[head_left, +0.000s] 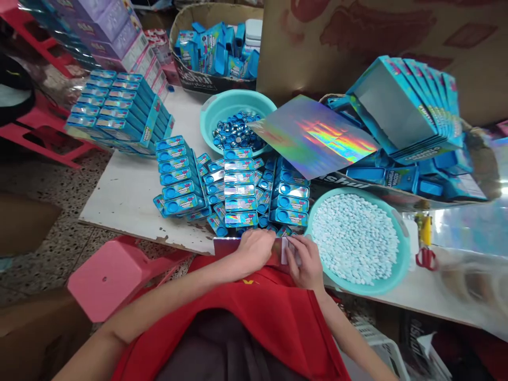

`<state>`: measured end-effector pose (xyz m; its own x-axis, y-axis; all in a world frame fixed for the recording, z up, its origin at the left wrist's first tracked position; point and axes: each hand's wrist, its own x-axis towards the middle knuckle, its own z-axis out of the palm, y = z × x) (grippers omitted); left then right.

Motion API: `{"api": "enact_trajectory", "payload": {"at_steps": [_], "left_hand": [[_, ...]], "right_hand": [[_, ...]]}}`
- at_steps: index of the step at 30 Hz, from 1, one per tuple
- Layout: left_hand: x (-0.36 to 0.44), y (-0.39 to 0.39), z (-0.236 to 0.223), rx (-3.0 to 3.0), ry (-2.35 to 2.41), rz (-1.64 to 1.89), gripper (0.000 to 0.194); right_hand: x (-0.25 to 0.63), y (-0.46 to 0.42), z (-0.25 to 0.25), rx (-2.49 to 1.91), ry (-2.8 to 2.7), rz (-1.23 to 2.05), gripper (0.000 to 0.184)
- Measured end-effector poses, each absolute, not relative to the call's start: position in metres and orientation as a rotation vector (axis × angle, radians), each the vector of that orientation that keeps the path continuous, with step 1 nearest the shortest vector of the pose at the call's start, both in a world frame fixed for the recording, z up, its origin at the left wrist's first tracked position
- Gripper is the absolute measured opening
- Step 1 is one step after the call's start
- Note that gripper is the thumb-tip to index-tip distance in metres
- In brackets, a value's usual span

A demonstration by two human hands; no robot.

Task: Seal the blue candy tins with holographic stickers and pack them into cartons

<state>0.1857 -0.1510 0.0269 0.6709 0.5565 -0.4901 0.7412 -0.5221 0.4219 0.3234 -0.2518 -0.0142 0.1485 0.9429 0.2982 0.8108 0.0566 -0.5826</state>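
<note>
Shiny sheet [227, 247] — under left hand [257, 247], tins [241, 190] beyond

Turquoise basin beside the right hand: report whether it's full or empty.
Not empty: pale pieces spread across nearly the whole basin; how deep they lie, I cannot tell.

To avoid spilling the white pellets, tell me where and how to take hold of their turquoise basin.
Probably best to take the turquoise basin by its rim, at the right and near-left edges, coming from the near side. The round rim looks easier to reach there: the cardboard box crowds the far edge, stacked blue tins the left. Keep it level; it's open above the white pellets.
</note>
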Motion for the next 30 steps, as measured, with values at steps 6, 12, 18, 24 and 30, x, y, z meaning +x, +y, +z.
{"api": "enact_trajectory", "payload": {"at_steps": [6,12,18,24,30], "left_hand": [[0.19,-0.146,0.027,2.194,1.042,-0.373,0.026],[0.193,-0.14,0.028,2.11,1.079,-0.435,0.028],[0.19,-0.143,0.03,2.09,1.012,-0.141,0.032],[0.175,-0.147,0.058,1.55,0.789,0.145,0.028],[0.14,-0.1,0.078,1.728,1.074,0.208,0.023]], "right_hand": [[0.322,-0.254,-0.023,-1.787,-2.064,0.077,0.041],[0.329,-0.269,-0.027,-1.711,-2.078,0.182,0.026],[0.339,-0.254,0.038,-1.651,-1.853,0.522,0.013],[0.337,-0.23,0.08,-1.753,-1.474,0.734,0.013],[0.3,-0.166,0.064,-1.711,-1.229,0.687,0.017]]}}
